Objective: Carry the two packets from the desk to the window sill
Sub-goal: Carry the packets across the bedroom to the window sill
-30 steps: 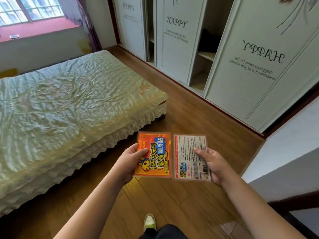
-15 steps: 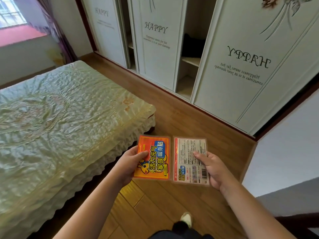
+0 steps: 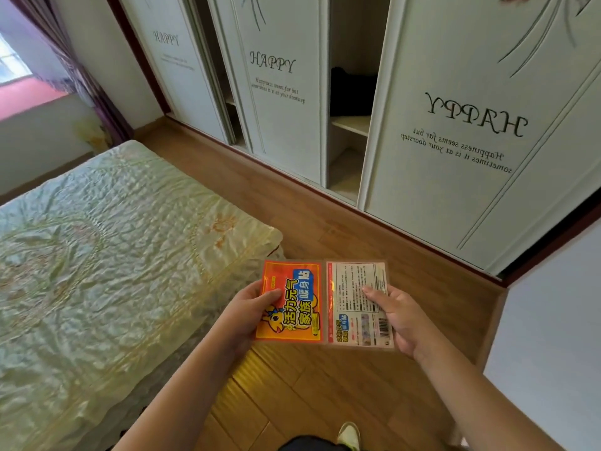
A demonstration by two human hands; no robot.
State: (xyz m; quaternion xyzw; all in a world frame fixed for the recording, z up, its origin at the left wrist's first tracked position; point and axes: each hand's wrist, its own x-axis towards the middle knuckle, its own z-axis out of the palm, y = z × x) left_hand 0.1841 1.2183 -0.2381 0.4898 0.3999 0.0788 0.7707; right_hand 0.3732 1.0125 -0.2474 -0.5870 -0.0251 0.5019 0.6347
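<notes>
From the head camera, both hands were held out in front of the person, above the wooden floor [image 3: 341, 385]. The left hand [image 3: 247, 315] had its grip closed on the orange packet [image 3: 291, 301], thumb lying across the printed front near the packet's left edge. The right hand [image 3: 398, 317] had its grip closed on the pale packet [image 3: 357, 304], thumb pressed on the text side (a barcode showed near its lower right corner). The two packets were held flat and side by side, their inner edges touching or very nearly so; which one, I could not tell.

To the left stood a bed [image 3: 113, 255] under a wrinkled pale green cover, its near corner just beside the orange packet in the picture. A wardrobe [image 3: 455, 141] with white sliding doors marked "HAPPY" ran along the far side. The window sill [image 3: 29, 99], reddish, showed at the upper left, well apart from the hands, with a purple curtain [image 3: 97, 92] next to it. One shoe [image 3: 348, 434] showed at the bottom edge.
</notes>
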